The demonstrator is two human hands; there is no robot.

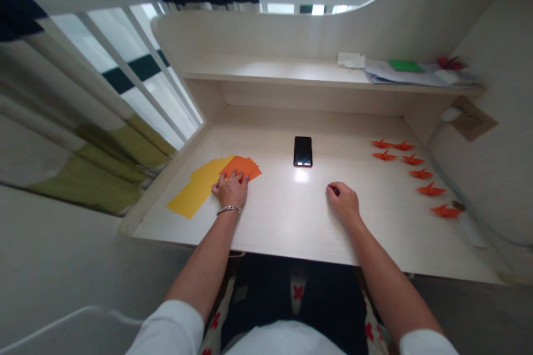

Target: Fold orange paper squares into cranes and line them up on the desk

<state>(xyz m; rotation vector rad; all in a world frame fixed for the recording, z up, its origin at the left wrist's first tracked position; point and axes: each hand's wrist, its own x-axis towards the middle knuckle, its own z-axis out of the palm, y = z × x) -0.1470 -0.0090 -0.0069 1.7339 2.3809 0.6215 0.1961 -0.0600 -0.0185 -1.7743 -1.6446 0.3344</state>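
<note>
My left hand (232, 189) lies with fingers spread on a fan of orange paper sheets (240, 165) at the left of the desk. Under and beside these spreads a fan of yellow paper sheets (189, 194). A bracelet (229, 209) circles my left wrist. My right hand (343, 199) rests on the desk right of centre, its fingers curled in; whether anything is inside them is hidden. Along the right side stand several folded orange paper cranes (431, 189), apart from my right hand.
A black phone (303, 151) lies mid-desk. Above the desk back, a shelf (266, 69) carries papers (378, 73) and a green pad (406, 66). A cable (441, 163) runs down from the wall socket (474, 118) at right. A white railing (137, 75) and curtain (83, 138) border the left.
</note>
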